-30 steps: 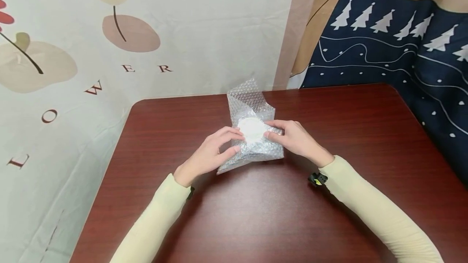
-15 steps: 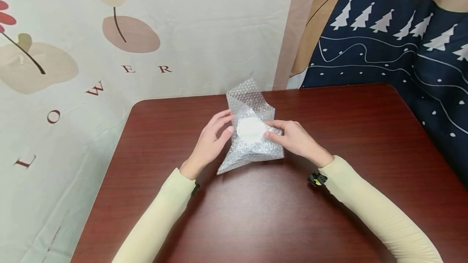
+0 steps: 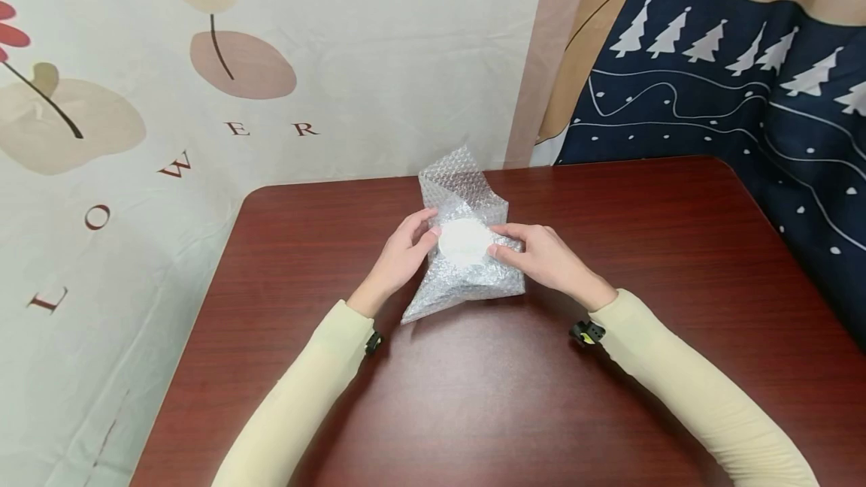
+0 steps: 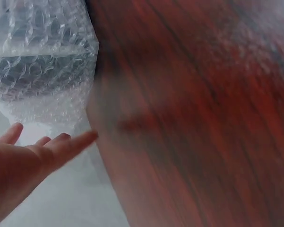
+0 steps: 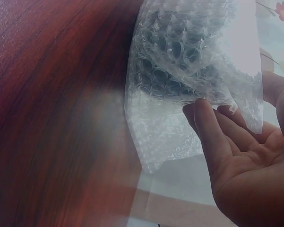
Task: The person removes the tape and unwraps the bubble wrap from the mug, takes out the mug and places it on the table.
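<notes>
At your far left, a pale printed cloth [image 3: 379, 58] hangs behind the counter [image 3: 487, 397]. Your left hand [image 3: 398, 255] is released: fingers extended, tips at the left edge of the bubble wrap [image 3: 467, 280]; contact cannot be confirmed from these views. The bubble wrap lies near the counter's rear edge, its loose end extending toward the cloth. A round white piece [image 3: 463, 241] sits on it, between your hands. Your right hand [image 3: 551, 258] grasps the wrap's right side between thumb and fingers. At far right, a navy cloth [image 3: 683, 100] shows white trees.
</notes>
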`<state>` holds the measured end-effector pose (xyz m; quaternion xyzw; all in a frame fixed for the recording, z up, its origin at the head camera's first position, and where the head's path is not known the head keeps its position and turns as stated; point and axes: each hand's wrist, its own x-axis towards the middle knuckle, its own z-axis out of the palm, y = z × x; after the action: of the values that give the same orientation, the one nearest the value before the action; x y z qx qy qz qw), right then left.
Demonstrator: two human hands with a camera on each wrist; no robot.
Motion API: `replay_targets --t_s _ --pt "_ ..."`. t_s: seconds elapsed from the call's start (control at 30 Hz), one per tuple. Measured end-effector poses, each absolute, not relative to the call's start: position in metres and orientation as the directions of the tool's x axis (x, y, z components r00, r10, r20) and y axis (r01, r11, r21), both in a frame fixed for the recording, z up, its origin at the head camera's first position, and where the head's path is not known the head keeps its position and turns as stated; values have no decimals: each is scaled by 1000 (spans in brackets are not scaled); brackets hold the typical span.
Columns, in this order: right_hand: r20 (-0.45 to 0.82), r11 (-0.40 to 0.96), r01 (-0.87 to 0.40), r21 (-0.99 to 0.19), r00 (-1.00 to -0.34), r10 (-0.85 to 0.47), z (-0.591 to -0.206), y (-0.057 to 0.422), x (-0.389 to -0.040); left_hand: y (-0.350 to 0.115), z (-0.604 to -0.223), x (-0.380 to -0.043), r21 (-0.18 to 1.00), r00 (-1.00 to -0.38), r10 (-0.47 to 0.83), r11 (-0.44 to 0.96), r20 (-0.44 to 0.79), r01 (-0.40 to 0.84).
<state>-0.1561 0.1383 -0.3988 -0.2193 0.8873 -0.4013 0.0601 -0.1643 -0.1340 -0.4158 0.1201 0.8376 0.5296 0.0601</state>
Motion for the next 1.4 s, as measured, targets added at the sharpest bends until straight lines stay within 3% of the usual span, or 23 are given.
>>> replay_targets --t_s 0.2,0.37,0.6,1.4 --pt "75 587 -346 -732 -897 -436 -398 138 -156 -134 -417 -164 909 -956 292 386 40 156" --pt "89 593 -349 -726 -902 -422 -400 138 -155 -132 -416 -161 936 -953 302 339 -11 97" --pt "193 572 -406 -712 -897 -397 -401 140 -151 -131 -417 -160 963 -947 320 264 -41 48" --pt "298 549 -441 -710 -894 -334 -402 141 -142 -133 -418 -160 951 -947 320 297 -18 83"
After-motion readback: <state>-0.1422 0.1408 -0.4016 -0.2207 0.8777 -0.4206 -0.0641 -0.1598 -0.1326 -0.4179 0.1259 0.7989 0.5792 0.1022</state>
